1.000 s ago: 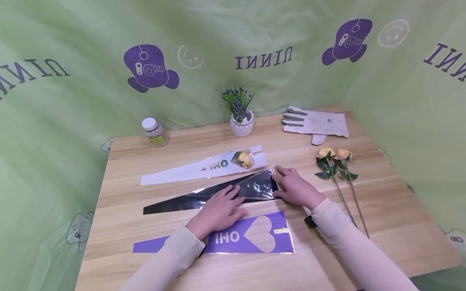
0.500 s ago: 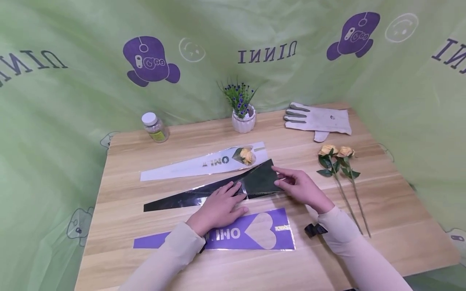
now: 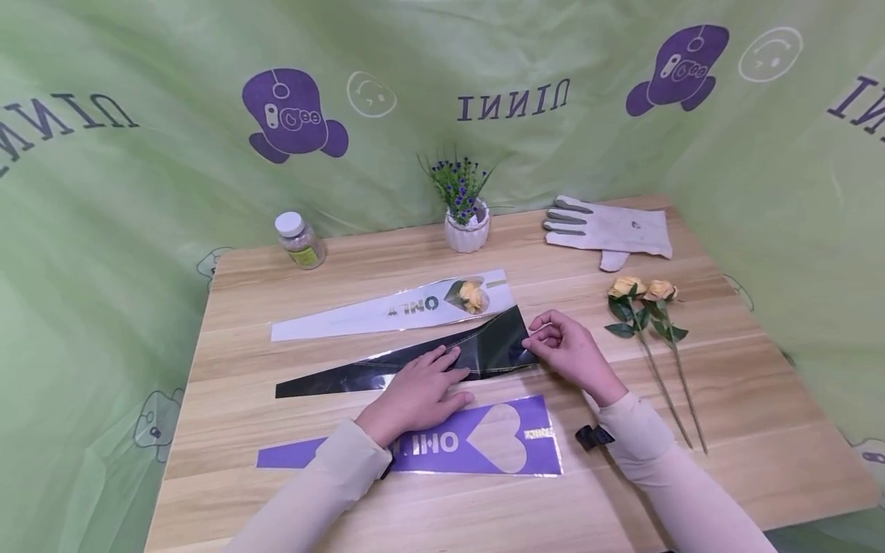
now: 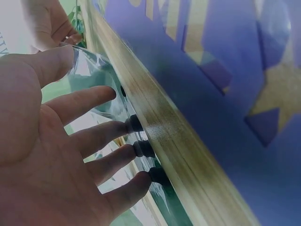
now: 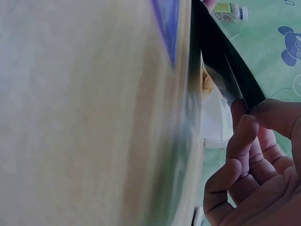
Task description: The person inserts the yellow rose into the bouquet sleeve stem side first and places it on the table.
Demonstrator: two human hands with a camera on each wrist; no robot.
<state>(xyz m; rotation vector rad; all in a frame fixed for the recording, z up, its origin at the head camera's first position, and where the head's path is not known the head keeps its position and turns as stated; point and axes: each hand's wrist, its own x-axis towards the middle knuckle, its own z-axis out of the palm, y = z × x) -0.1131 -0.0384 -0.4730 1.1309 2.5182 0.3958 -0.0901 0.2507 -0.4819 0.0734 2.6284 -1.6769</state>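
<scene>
A long black tapered flower sleeve (image 3: 346, 378) lies across the middle of the table. My left hand (image 3: 418, 393) rests on it with straight fingers, which the left wrist view shows spread against the glossy film. At the sleeve's wide end, my right hand (image 3: 570, 353) pinches the edge between thumb and forefinger. In the right wrist view that black edge (image 5: 230, 66) is raised and bent off the table. Behind lies a white sleeve (image 3: 346, 317) with a yellow rose (image 3: 472, 296) showing in its heart window. A purple sleeve (image 3: 442, 453) lies nearer, partly under my left arm.
Two artificial roses (image 3: 643, 346) with long stems lie to the right. A pair of work gloves (image 3: 615, 228) sits at the back right, a potted plant (image 3: 467, 230) at the back middle, and a lidded jar (image 3: 301, 242) at the back left. Green fabric surrounds the table (image 3: 228, 507).
My right hand has gone from resting at the sleeve's wide end to pinching its edge, and that end has lifted and bent. The left hand has stayed on the sleeve.
</scene>
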